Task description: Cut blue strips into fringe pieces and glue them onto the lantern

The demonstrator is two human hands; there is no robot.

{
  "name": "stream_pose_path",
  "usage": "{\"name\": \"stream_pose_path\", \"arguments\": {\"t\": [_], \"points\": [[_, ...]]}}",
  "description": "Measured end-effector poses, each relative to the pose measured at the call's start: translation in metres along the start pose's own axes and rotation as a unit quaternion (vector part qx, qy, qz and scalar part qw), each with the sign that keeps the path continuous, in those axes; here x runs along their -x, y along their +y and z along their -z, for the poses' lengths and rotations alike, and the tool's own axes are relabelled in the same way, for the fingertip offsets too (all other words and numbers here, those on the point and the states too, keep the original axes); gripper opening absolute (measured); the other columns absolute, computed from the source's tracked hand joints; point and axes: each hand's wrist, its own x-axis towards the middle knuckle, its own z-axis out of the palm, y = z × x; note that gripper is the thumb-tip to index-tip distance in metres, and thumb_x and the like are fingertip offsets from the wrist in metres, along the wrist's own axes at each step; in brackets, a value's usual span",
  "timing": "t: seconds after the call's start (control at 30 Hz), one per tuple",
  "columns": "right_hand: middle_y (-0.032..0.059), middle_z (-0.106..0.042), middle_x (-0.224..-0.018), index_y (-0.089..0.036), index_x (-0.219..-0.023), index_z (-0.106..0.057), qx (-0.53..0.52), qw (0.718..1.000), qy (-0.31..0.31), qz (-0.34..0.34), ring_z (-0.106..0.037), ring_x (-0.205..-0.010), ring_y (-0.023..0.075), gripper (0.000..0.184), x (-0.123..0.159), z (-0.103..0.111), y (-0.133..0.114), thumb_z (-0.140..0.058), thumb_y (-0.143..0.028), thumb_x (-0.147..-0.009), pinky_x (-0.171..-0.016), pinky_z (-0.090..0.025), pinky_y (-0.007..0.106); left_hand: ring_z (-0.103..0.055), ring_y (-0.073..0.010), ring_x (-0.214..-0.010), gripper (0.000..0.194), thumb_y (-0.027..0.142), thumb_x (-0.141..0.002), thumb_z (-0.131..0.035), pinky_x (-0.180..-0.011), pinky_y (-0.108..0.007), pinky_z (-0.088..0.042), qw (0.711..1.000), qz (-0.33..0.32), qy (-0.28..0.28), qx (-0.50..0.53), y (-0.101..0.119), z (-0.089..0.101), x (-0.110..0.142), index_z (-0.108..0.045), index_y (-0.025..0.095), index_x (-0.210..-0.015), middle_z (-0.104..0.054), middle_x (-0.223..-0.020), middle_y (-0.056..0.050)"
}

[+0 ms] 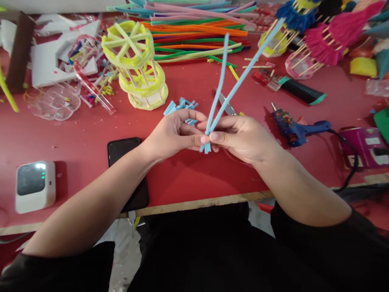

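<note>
Light blue pipe cleaners (233, 91) rise in a V from between my hands, with short blue ends gathered below my thumbs. My left hand (179, 136) is closed, pinching the gathered base from the left. From the right, my right hand (238, 136) grips the same base between thumb and fingers. Just behind my left hand lies a pile of short cut blue pieces (182, 105). A metal blade (226, 103) shows partly behind the pipe cleaners; the rest of that tool is hidden.
A yellow two-tier stick frame (135, 67) stands at the back left, before a heap of coloured pipe cleaners (197, 30). On the right lie a blue glue gun (296, 125) and a black-handled cutter (300, 89). A phone (123, 150) lies beneath my left forearm; a white device (35, 186) sits farther left.
</note>
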Motion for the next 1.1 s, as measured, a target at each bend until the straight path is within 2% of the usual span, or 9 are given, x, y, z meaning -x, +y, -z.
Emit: {"name": "stream_pose_path", "arguments": {"t": [0.1, 0.2, 0.3, 0.4, 0.5, 0.6, 0.8, 0.9, 1.1], "points": [[0.0017, -0.078, -0.083, -0.021, -0.089, -0.079, 0.070, 0.994, 0.062, 0.058, -0.072, -0.072, 0.0160, 0.036, 0.004, -0.004, -0.001, -0.097, -0.045, -0.070, -0.067, -0.064, 0.031, -0.078, -0.0160, -0.066, 0.061, 0.035, -0.056, -0.105, -0.061, -0.022, -0.065, 0.999, -0.016, 0.041, 0.011, -0.002, -0.001, -0.001, -0.063, 0.021, -0.098, -0.073, -0.067, 0.004], [0.0007, -0.078, -0.087, -0.025, -0.090, -0.075, 0.181, 0.965, 0.113, 0.156, -0.076, -0.082, 0.0199, 0.032, 0.009, -0.007, -0.001, -0.095, -0.045, -0.074, -0.077, -0.067, 0.036, -0.080, -0.0179, -0.074, 0.057, 0.038, -0.062, -0.102, -0.067, -0.025, -0.067, 0.994, -0.042, 0.097, 0.006, -0.004, 0.001, -0.002, -0.069, 0.020, -0.105, -0.077, -0.078, 0.001], [0.0015, -0.082, -0.100, -0.030, -0.095, -0.078, 0.316, 0.913, 0.084, 0.245, -0.078, -0.092, 0.0229, 0.017, 0.012, -0.008, 0.000, -0.089, -0.034, -0.083, -0.089, -0.066, 0.040, -0.081, -0.0204, -0.084, 0.049, 0.037, -0.069, -0.098, -0.071, -0.028, -0.068, 0.990, -0.059, 0.121, -0.028, -0.007, 0.005, -0.003, -0.076, 0.020, -0.109, -0.080, -0.087, -0.003], [0.0014, -0.084, -0.105, -0.033, -0.097, -0.081, 0.407, 0.865, 0.067, 0.286, -0.079, -0.096, 0.0233, 0.012, 0.011, -0.008, 0.001, -0.082, -0.024, -0.089, -0.092, -0.065, 0.040, -0.080, -0.0198, -0.085, 0.037, 0.036, -0.072, -0.096, -0.070, -0.027, -0.067, 0.990, -0.066, 0.119, -0.034, -0.009, 0.007, -0.003, -0.080, 0.021, -0.101, -0.080, -0.087, -0.003], [0.0009, -0.085, -0.104, -0.034, -0.097, -0.082, 0.435, 0.841, 0.072, 0.315, -0.080, -0.093, 0.0225, 0.011, 0.011, -0.006, 0.001, -0.078, -0.025, -0.093, -0.089, -0.066, 0.038, -0.077, -0.0150, -0.077, 0.031, 0.032, -0.069, -0.098, -0.068, -0.023, -0.065, 0.993, -0.064, 0.095, 0.017, -0.009, 0.005, -0.004, -0.080, 0.021, -0.092, -0.078, -0.083, 0.000], [0.0002, -0.086, -0.100, -0.034, -0.098, -0.084, 0.427, 0.829, 0.078, 0.352, -0.081, -0.088, 0.0218, 0.010, 0.012, -0.006, 0.002, -0.079, -0.027, -0.093, -0.085, -0.068, 0.037, -0.075, -0.0120, -0.073, 0.033, 0.030, -0.064, -0.100, -0.067, -0.021, -0.065, 0.994, -0.059, 0.079, 0.049, -0.007, 0.002, -0.003, -0.079, 0.021, -0.087, -0.076, -0.081, 0.002], [-0.0017, -0.085, -0.093, -0.036, -0.092, -0.083, 0.423, 0.828, 0.078, 0.359, -0.080, -0.082, 0.0214, 0.006, 0.013, -0.008, 0.003, -0.081, -0.031, -0.092, -0.080, -0.068, 0.037, -0.076, -0.0155, -0.075, 0.043, 0.035, -0.055, -0.105, -0.067, -0.025, -0.067, 0.994, -0.052, 0.091, 0.044, -0.005, 0.000, -0.002, -0.077, 0.022, -0.084, -0.076, -0.080, 0.002], [-0.0009, -0.085, -0.092, -0.034, -0.092, -0.083, 0.445, 0.800, 0.074, 0.395, -0.080, -0.081, 0.0190, 0.008, 0.013, -0.009, 0.003, -0.079, -0.027, -0.094, -0.079, -0.067, 0.032, -0.077, -0.0161, -0.075, 0.043, 0.036, -0.055, -0.104, -0.067, -0.026, -0.067, 0.995, -0.040, 0.078, 0.046, -0.005, 0.000, -0.002, -0.080, 0.023, -0.087, -0.077, -0.081, 0.001], [-0.0033, -0.085, -0.091, -0.031, -0.093, -0.080, 0.490, 0.730, 0.084, 0.469, -0.081, -0.079, 0.0156, 0.009, 0.013, -0.009, 0.004, -0.076, -0.023, -0.096, -0.077, -0.067, 0.026, -0.070, -0.0084, -0.064, 0.037, 0.041, -0.054, -0.105, -0.061, -0.017, -0.060, 0.996, -0.031, 0.052, 0.072, -0.004, 0.000, -0.001, -0.081, 0.021, -0.074, -0.077, -0.074, 0.002]]}}
